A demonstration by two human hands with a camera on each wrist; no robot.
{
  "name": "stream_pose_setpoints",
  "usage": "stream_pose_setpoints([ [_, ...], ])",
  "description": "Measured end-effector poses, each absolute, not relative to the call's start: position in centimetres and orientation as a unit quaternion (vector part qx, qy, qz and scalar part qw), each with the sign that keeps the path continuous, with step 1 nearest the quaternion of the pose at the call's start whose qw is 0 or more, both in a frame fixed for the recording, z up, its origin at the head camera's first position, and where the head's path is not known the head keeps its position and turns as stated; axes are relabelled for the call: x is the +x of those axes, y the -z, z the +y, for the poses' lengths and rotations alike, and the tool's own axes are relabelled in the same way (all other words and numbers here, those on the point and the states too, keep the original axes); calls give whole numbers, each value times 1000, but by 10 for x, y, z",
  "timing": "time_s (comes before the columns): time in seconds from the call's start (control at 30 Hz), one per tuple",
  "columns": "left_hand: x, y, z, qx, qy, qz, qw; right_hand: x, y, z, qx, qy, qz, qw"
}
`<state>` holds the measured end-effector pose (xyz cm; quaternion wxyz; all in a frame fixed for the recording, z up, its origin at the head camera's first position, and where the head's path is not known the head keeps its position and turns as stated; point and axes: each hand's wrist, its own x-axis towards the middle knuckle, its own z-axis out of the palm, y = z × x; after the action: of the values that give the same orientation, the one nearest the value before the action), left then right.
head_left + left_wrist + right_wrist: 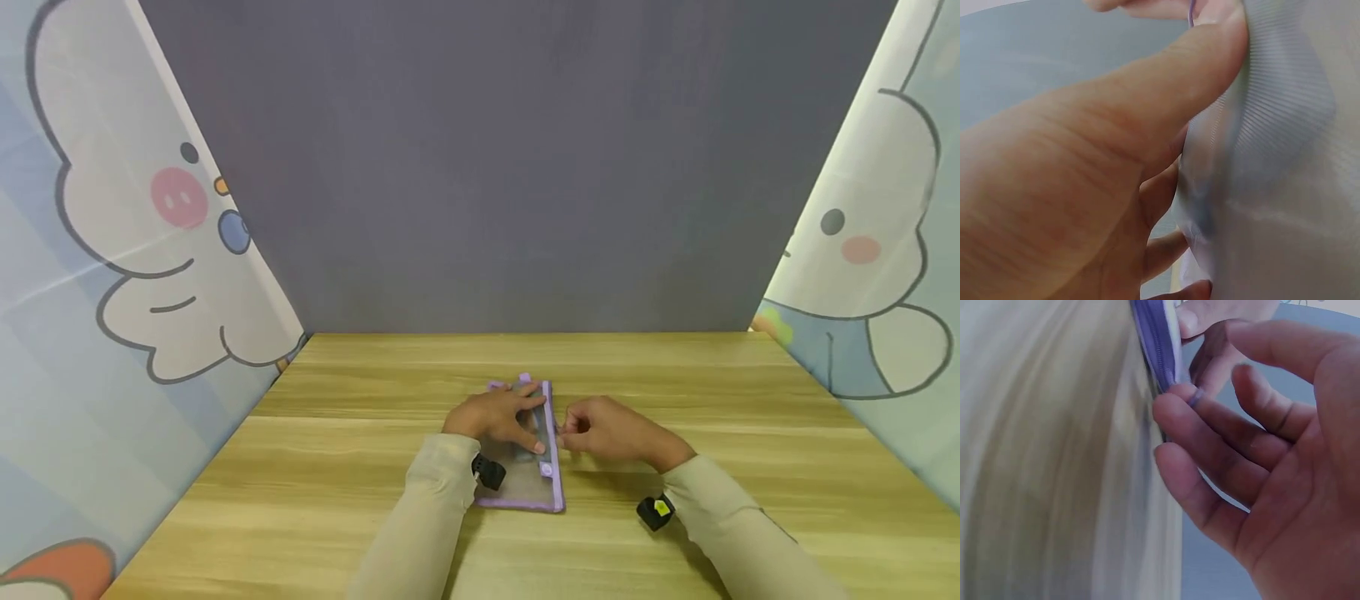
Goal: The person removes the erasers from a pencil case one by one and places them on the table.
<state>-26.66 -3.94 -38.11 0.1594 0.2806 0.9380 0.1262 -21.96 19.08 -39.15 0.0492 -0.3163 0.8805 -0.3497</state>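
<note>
As pouch (528, 475) points lengthwise away, left grip (498, 415) spread atop; right grip (606, 428) pinches zip (1157, 337).

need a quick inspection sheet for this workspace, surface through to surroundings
Surface: wood-grain table.
Job's things: sheer pouch with purple edging, lying on the table; contents unclear.
Clutter: nothing seen.
Hands: left hand rests on the pouch, fingers spread; right hand holds its zipped edge; a black device at each wrist.
Cables: nothing seen.
Surroundings: dark grey panel behind, cartoon-printed sheets at both sides.
</note>
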Motion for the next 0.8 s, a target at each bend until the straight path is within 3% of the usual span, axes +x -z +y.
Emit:
stream_pose_setpoints([
  [0.37,-268,382,-39,278,-123,938,164,-217,387,194,-374,355,851,94],
  [0.8,-268,383,-41,303,-127,931,159,-223,392,195,-335,349,873,61],
])
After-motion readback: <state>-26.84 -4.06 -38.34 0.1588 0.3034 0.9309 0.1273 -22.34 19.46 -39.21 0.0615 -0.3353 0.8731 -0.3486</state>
